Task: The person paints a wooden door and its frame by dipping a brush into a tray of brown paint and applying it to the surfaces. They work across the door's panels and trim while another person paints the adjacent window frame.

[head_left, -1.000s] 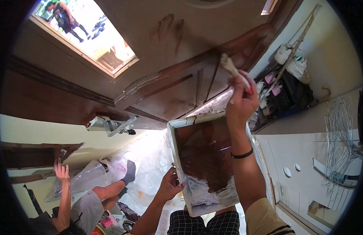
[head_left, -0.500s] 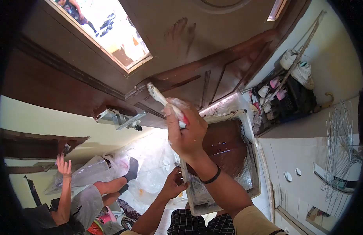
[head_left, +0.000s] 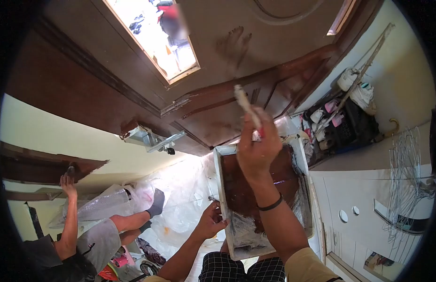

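Observation:
My right hand is closed around a paintbrush with a pale handle that shows some red near the fingers. Its tip points up over the lower panels of a brown door, which carry streaks of darker, wet-looking paint. Below the hand sits a paint tray holding dark brown paint, its lower part lined with crumpled clear plastic. My left hand grips the left wall of the tray, fingers curled at the rim.
At left a co-worker's hand holds a brush against a brown strip on the wall. Plastic sheeting covers the floor. A metal door handle juts out. Shoes and a stick stand at right, near wire hangers.
My right hand has moved right and slightly down with the paintbrush. My left hand stays on the tray. The co-worker's hand has risen to the wall strip; the view has shifted slightly.

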`<state>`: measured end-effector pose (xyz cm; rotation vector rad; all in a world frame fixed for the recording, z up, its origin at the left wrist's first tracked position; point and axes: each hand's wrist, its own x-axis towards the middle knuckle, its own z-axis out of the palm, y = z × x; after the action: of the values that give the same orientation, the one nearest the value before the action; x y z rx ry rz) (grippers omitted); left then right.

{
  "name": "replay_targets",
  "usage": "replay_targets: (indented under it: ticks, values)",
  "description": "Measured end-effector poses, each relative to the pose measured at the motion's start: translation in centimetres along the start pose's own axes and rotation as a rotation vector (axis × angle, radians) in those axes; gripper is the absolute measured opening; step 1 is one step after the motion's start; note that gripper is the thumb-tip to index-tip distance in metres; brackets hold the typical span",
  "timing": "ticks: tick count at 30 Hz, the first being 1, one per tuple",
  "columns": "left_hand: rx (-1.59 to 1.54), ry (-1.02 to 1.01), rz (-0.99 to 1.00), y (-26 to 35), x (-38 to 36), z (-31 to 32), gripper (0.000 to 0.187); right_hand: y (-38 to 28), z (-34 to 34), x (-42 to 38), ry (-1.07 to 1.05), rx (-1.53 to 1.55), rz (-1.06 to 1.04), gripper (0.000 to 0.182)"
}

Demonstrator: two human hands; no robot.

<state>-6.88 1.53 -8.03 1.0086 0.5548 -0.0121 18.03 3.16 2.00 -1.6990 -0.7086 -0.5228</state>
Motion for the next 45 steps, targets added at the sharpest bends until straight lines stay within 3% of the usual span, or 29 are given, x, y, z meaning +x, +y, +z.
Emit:
replay_targets:
  ticks: [4, 10, 14, 20, 23, 27, 32, 35, 41, 45]
  values:
    - [-0.001, 0.002, 0.000, -0.1, -0.2, -0.3, 0.043, -3.5, 2.1, -1.5, -0.230, 0.090, -0.075, 0.019]
    - [-0.019, 0.015, 0.008, -0.3, -0.1, -0.4, 0.043, -6.0, 2.7, -2.1, -0.263, 0.362, -0.088, 0.020]
    - [-0.017, -0.002, -0.019, 0.2, -0.1, -0.5, 0.044, -3.7, 1.9, -1.4, -0.246, 0.237, 0.080, 0.017]
    - [-0.045, -0.016, 0.035, 0.4, -0.3, -0.6, 0.042, -1.5, 1.5, -0.8, 0.041, 0.020, -0.132, 0.017]
    - [-0.056, 0.016, -0.018, 1.1, -0.3, -0.3, 0.040, -3.2, 1.4, -1.6, -0.136, -0.053, -0.078, 0.019]
    - [-0.047, 0.006, -0.002, -0.3, -0.2, -1.3, 0.045, -5.3, 3.0, -2.4, -0.287, 0.093, -0.225, 0.023]
    - [-0.050, 0.038, 0.053, -0.6, 0.0, -0.9, 0.044, -6.5, 3.0, -3.0, -0.412, 0.229, -0.208, 0.028]
    - [-0.047, 0.036, 0.086, 0.1, 0.3, -0.4, 0.044, -6.7, 2.7, -2.7, -0.395, 0.332, -0.119, 0.025]
    - [0.016, -0.015, -0.021, 0.4, 0.2, -0.8, 0.044, -4.3, 2.1, -1.1, -0.255, 0.169, -0.034, 0.016]
    - [0.008, -0.001, 0.002, 0.1, 0.1, -0.6, 0.043, -3.8, 1.4, -1.2, -0.148, 0.016, -0.235, 0.018]
